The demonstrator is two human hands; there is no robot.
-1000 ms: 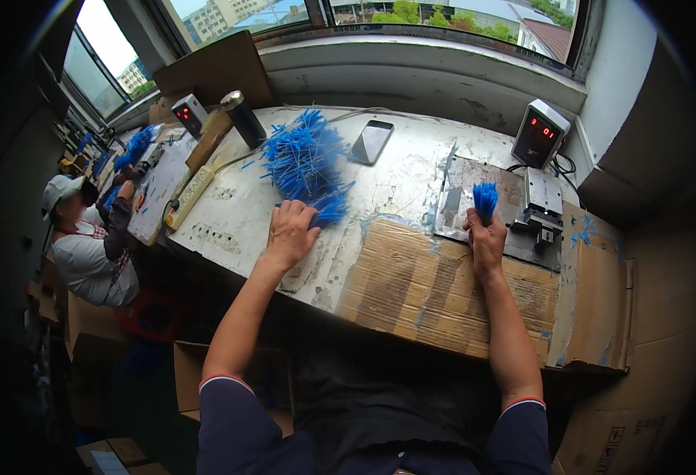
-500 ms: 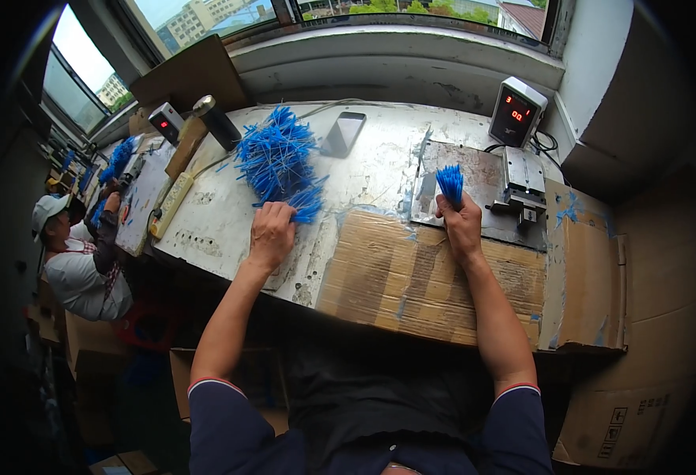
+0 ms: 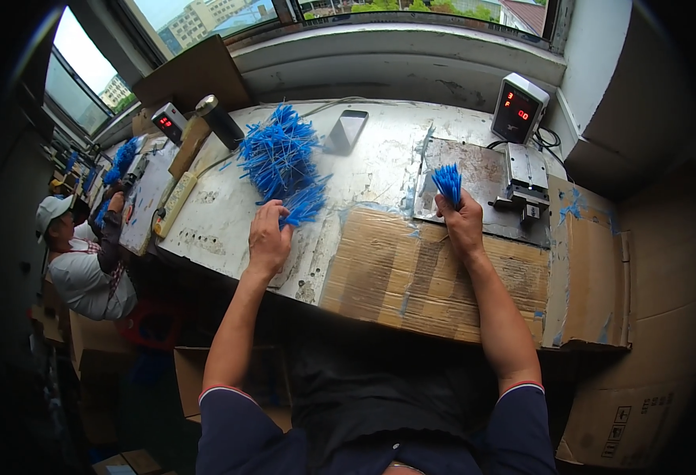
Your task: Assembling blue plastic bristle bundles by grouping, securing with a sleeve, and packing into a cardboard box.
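In the head view, your right hand (image 3: 464, 223) has its fingers wrapped round a blue bunch (image 3: 447, 184) over the plate (image 3: 429, 207); your left hand (image 3: 269, 244) curls its fingers at the near edge of the blue pile (image 3: 279, 158), whether pinching any I cannot tell. The counter (image 3: 371, 174), partly under cardboard (image 3: 403, 277), runs below a window (image 3: 411, 9); flask (image 3: 221, 123) and phone (image 3: 349, 127) flank the pile

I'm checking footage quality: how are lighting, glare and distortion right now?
Head view: the leftmost window looks washed out and the phone catches pale glare; head view: fisheye bows the front edge of the white table, corners go black; head view: the right hand and its blue bundle are clearly lit.
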